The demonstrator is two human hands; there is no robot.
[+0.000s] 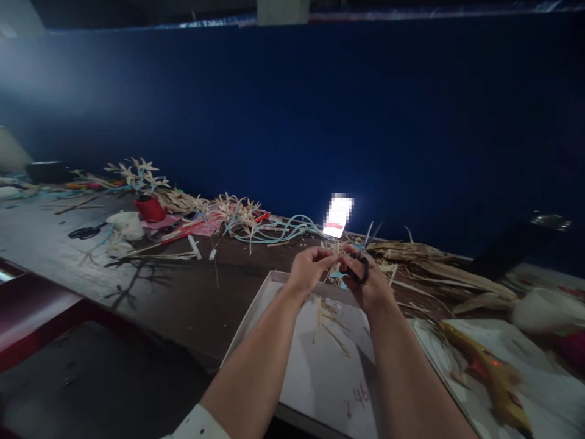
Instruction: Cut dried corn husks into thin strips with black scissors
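My left hand (312, 268) is closed in a pinch, its fingertips meeting those of the other hand. A pale dried strip seems to be between them, though it is small and partly hidden. My right hand (367, 279) has its fingers through the black handles of a pair of scissors (361, 266), whose blades point up and away, spread apart. Below both hands lies a shallow white box (301, 360) with several short pale strips (325, 317) in it and red handwriting on its bottom.
Dried husks (439, 268) lie right of the hands, and a yellow glue gun (493, 372) rests nearer me. Behind stands a glowing phone (338, 216). Leftward are blue-green cords (283, 230), straw flowers (242, 210), a red thread spool (150, 209) and other scissors (86, 231). A blue partition (274, 122) backs the table.
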